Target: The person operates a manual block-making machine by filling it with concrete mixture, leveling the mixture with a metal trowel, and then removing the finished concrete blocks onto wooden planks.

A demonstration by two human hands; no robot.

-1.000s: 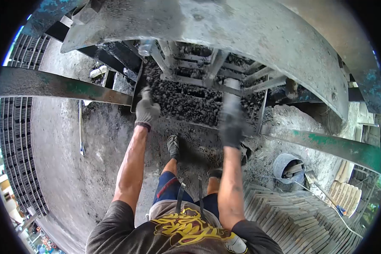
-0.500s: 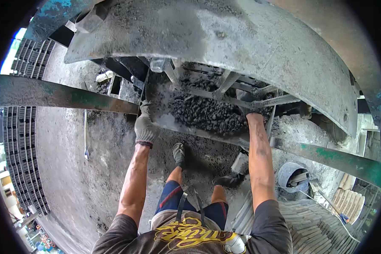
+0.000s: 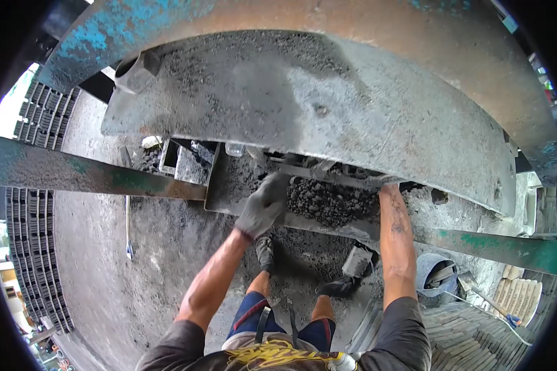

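Note:
My left hand (image 3: 263, 204), in a grey work glove, is over the left part of a metal trough (image 3: 346, 227). Its fingers are blurred and partly lost against the dark contents. Black, lumpy, coal-like material (image 3: 328, 201) fills much of the trough. My right forearm (image 3: 397, 241) reaches to the trough's right end. The right hand itself is hidden under the edge of a large grey metal plate (image 3: 365, 117), so its fingers do not show.
A rusty green bar (image 3: 93, 173) crosses on the left, another green bar (image 3: 489, 247) on the right. A bucket (image 3: 436, 275) holding pieces stands right of my legs. A greyish block (image 3: 357, 261) lies near my foot. Stacked dark slats (image 3: 34, 247) line the far left.
My left hand has left the trough's left edge and moved right, over the black material. The metal plate appears lower in view and covers more of the trough. My right hand has become hidden.

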